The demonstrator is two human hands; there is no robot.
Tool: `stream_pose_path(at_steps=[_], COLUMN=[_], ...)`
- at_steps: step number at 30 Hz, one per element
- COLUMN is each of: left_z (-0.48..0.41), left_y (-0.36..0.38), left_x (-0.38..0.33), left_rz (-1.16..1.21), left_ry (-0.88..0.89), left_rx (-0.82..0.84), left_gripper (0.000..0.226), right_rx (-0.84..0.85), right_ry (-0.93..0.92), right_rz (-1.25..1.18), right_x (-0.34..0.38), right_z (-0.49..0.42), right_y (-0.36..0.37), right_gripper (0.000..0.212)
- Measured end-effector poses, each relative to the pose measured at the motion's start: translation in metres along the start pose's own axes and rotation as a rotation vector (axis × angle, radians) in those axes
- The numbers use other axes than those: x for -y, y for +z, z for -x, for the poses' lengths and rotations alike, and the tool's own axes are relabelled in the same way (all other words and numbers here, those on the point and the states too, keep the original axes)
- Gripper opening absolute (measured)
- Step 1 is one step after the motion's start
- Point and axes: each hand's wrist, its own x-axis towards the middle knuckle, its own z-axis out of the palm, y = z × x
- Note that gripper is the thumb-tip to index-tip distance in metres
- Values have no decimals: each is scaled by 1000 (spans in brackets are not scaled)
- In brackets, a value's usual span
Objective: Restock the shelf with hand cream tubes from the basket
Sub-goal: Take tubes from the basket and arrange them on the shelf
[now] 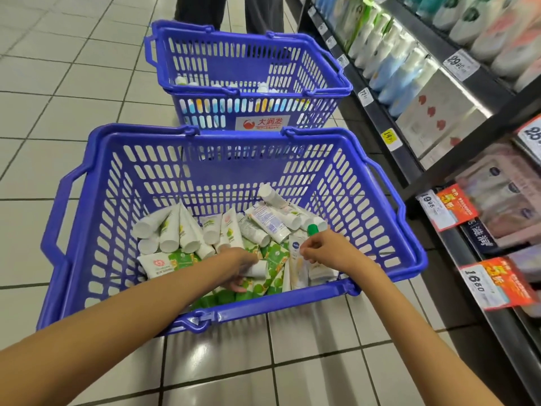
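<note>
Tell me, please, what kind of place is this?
Most likely a supermarket aisle in the personal-care section. Shelves on the right hold rows of bottles with price tags on their edges, and two blue shopping baskets stand on a tiled floor, the nearer one holding hand cream tubes.

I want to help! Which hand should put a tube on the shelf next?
Probably the right hand: it is nearer the shelf on the right and already pinches a tube. The left hand is digging farther away.

Both bare forearms extended forward and down. Left hand (pixel 244 266) fingers curled, gripping. Right hand (pixel 323 249) fingertips pinched together.
</note>
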Motion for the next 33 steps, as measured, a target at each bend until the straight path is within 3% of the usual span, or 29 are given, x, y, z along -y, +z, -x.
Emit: stream_pose_path(at_steps=[6, 12, 14, 17, 23, 25, 27, 31, 33], left_z=[1, 17, 30, 49, 75, 78, 79, 77, 71], left_y=[-1, -19, -35, -65, -106, -110, -112, -122, -126], left_x=[5, -1, -8, -21, -48, -53, -58, -62, -60], left_rz=[141, 136, 271, 480, 849, 876, 784, 502, 252], left_ry=[-22, 284, 335, 304, 386, 460, 563, 752, 873], left_rx=[66, 81, 137, 321, 525, 462, 285, 28, -161], left_gripper=[35, 40, 39, 19, 31, 30, 28, 19, 25], right_rx=[5, -12, -14, -12, 19, 66, 155, 224, 163], right_ry=[3, -9, -22, -72, -92, -90, -61, -33, 28], right_rz=[29, 39, 49, 35, -78, -26, 108, 766, 893], right_x=[0, -1, 0, 3, 33, 48, 61, 71, 65], right_z=[0, -2, -2, -5, -38, -59, -81, -109, -122], right_y=[0, 0, 1, 2, 7, 19, 40, 95, 109], right_gripper=[24, 23, 23, 23, 28, 37, 41, 30, 34])
